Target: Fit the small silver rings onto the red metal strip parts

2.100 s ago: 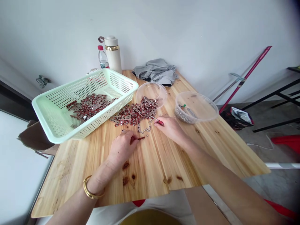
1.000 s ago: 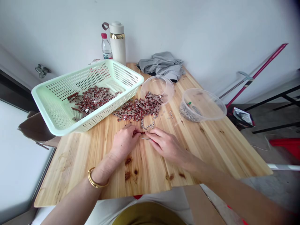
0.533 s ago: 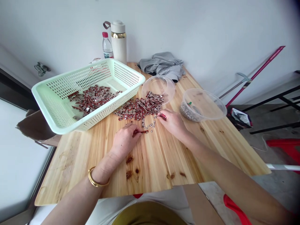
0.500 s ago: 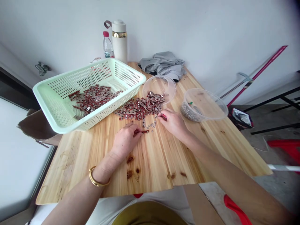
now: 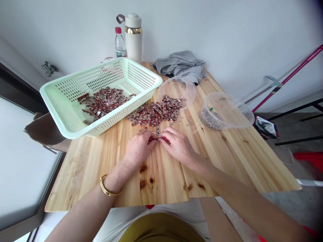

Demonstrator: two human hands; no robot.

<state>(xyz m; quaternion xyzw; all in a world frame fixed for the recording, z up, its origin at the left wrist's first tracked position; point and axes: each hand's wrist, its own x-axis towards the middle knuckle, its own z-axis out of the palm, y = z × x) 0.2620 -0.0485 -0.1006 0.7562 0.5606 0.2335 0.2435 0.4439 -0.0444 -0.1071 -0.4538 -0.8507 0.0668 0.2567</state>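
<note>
My left hand (image 5: 137,148) rests on the wooden table (image 5: 227,158), fingers pinched on a small reddish-brown strip. My right hand (image 5: 178,145) lies just right of it, closed on thin red-handled tweezers (image 5: 161,136) whose tip points at the strip between the two hands. A pile of the same reddish-brown strips (image 5: 155,112) lies just beyond the hands, with tiny metal pieces (image 5: 188,120) scattered to its right.
A pale green basket (image 5: 63,121) with more strips stands at the left. Two clear plastic bowls sit behind the pile: an empty one (image 5: 179,88) and one (image 5: 228,111) with small metal bits. A flask (image 5: 133,37), water bottle (image 5: 120,42) and grey cloth (image 5: 180,65) stand by the wall.
My right hand came back from the scattered metal pieces near the pile to meet the left hand. The left hand stayed put with its strip. The camera shifted slightly.
</note>
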